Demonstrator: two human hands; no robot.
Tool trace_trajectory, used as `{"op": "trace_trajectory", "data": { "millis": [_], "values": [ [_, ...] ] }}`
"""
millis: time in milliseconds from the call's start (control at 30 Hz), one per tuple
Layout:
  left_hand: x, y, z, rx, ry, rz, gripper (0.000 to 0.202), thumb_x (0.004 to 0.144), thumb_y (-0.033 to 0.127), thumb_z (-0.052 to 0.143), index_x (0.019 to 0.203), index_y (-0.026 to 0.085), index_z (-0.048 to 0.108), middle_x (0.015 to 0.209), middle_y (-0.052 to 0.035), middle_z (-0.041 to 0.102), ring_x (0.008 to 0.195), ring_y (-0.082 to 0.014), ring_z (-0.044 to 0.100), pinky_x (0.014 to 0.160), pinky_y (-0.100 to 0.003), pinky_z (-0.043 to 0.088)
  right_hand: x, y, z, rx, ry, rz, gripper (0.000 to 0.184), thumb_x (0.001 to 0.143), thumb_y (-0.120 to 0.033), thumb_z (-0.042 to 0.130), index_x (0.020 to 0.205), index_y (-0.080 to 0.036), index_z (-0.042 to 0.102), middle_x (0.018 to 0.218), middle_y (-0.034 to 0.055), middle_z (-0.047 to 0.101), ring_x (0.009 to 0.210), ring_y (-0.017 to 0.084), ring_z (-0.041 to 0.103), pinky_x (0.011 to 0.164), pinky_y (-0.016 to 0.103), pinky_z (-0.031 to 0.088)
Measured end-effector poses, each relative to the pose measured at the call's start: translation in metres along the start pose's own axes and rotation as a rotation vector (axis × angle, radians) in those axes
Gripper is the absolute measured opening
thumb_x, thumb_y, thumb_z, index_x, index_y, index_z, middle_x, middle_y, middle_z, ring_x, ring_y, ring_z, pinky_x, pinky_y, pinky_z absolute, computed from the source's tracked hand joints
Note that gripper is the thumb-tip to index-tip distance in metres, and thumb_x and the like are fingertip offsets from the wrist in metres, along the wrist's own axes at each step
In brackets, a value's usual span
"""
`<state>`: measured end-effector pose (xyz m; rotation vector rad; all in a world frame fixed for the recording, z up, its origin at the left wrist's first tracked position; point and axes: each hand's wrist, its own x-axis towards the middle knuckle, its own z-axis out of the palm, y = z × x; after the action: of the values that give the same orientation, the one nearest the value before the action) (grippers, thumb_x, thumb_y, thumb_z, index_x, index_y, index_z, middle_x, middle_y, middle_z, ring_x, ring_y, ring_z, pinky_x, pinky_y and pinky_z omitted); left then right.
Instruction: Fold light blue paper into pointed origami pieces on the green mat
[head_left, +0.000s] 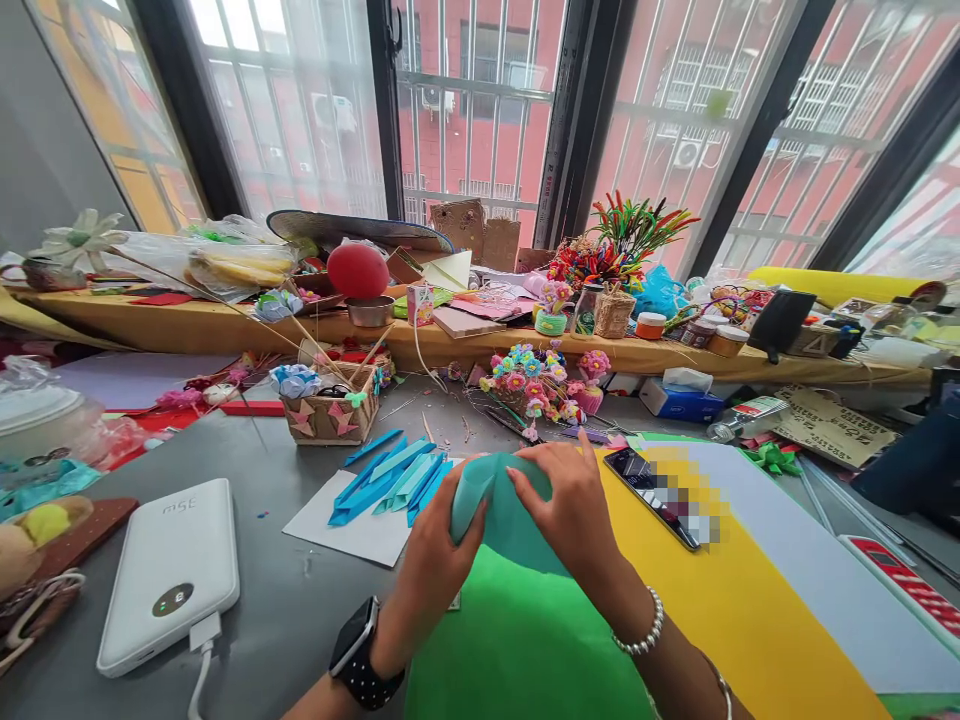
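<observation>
A teal sheet of paper (517,530) is held up between both hands, its left part curled over into a rounded fold. My left hand (442,535) grips that curled side, thumb in front and fingers behind. On the upper right of the sheet, my right hand (566,490) pinches the paper with thumb and fingers. Green paper (517,640) lies flat beneath the hands. Left of them, folded blue paper strips (397,480) rest in a loose pile on a white sheet (330,515).
A white power bank (176,575) with a cable lies at left. The phone (652,495) rests on yellow paper (750,590) at right. Behind stand a cardboard box (330,415) and crocheted flowers (532,375). A crowded ledge (465,345) runs below the windows.
</observation>
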<state>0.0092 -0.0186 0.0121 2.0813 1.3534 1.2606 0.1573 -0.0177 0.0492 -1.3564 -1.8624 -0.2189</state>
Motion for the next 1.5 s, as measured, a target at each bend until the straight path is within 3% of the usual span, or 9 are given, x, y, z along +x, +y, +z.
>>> {"op": "trace_trajectory", "data": {
  "millis": [133,233,300,400,633,733,833,1067,1500],
  "values": [
    [-0.001,0.003,-0.001,0.024,0.004,0.041,0.043,0.078,0.028,0.047,0.118,0.02,0.032,0.115,-0.0105,0.05,0.107,-0.0207,0.048,0.087,-0.036,0.04,0.01,-0.006,-0.001,0.011,-0.026,0.017,0.009,0.077,-0.018,0.051,0.074,-0.018,0.059,0.073,0.0001,0.065,0.07,0.016,0.058,0.095,0.045,0.023],
    [0.007,0.005,-0.009,0.084,0.092,0.148,0.055,0.076,0.026,0.051,0.123,0.021,0.023,0.121,-0.0107,0.045,0.112,-0.0205,0.042,0.091,-0.037,0.037,0.015,-0.008,-0.002,-0.036,-0.008,0.006,0.01,0.076,-0.014,0.051,0.072,-0.018,0.06,0.07,-0.0004,0.064,0.069,0.016,0.057,0.094,0.043,0.024],
    [0.015,0.008,-0.017,0.195,0.165,0.23,0.05,0.077,0.023,0.051,0.122,0.021,0.029,0.118,-0.0098,0.048,0.108,-0.0197,0.045,0.09,-0.036,0.037,0.016,-0.009,-0.003,-0.069,-0.007,-0.017,0.01,0.076,-0.013,0.051,0.073,-0.018,0.06,0.069,-0.0002,0.064,0.07,0.016,0.056,0.094,0.041,0.024],
    [0.028,0.016,-0.03,0.418,0.173,0.35,0.039,0.077,0.022,0.052,0.114,0.021,0.043,0.104,-0.0073,0.058,0.096,-0.0209,0.053,0.083,-0.036,0.041,0.015,-0.011,-0.004,-0.115,-0.01,-0.047,0.01,0.077,-0.014,0.052,0.075,-0.018,0.06,0.07,0.0002,0.064,0.072,0.016,0.055,0.093,0.039,0.024],
    [0.039,0.049,-0.038,0.73,0.091,0.416,0.012,0.077,0.017,0.051,0.08,0.02,0.062,0.069,-0.0008,0.066,0.064,-0.0177,0.059,0.081,-0.04,0.039,0.013,-0.014,-0.005,-0.191,0.011,-0.094,0.011,0.078,-0.015,0.05,0.076,-0.018,0.06,0.069,0.0006,0.062,0.071,0.016,0.054,0.088,0.037,0.026],
    [0.045,0.064,-0.035,0.803,0.062,0.391,0.013,0.075,0.016,0.052,0.067,0.019,0.062,0.057,-0.0007,0.061,0.059,-0.0183,0.057,0.063,-0.032,0.043,0.014,-0.013,-0.009,-0.168,0.054,-0.098,0.012,0.079,-0.017,0.049,0.076,-0.018,0.06,0.069,0.001,0.062,0.07,0.016,0.053,0.085,0.035,0.028],
    [0.049,0.074,-0.031,0.802,0.1,0.387,0.011,0.073,0.016,0.054,0.065,0.019,0.061,0.057,-0.0012,0.06,0.057,-0.0187,0.056,0.056,-0.029,0.04,0.016,-0.012,-0.017,-0.125,0.124,-0.078,0.012,0.079,-0.018,0.05,0.078,-0.017,0.061,0.07,0.0021,0.064,0.071,0.017,0.054,0.079,0.034,0.032],
    [0.039,0.081,-0.027,0.682,0.214,0.526,0.015,0.078,0.016,0.047,0.072,0.018,0.06,0.063,-0.0015,0.061,0.062,-0.017,0.055,0.06,-0.029,0.04,0.016,-0.019,-0.035,-0.044,0.235,-0.103,0.018,0.081,-0.018,0.045,0.083,-0.016,0.062,0.074,0.0047,0.065,0.072,0.017,0.056,0.071,0.03,0.037],
    [0.031,0.081,-0.026,0.724,0.306,0.533,0.016,0.08,0.017,0.043,0.077,0.017,0.06,0.066,-0.0028,0.063,0.061,-0.0166,0.056,0.059,-0.028,0.041,0.012,-0.029,-0.04,-0.069,0.288,-0.165,0.019,0.082,-0.015,0.043,0.082,-0.015,0.062,0.072,0.0051,0.066,0.071,0.017,0.058,0.071,0.031,0.039]
  ]
}}
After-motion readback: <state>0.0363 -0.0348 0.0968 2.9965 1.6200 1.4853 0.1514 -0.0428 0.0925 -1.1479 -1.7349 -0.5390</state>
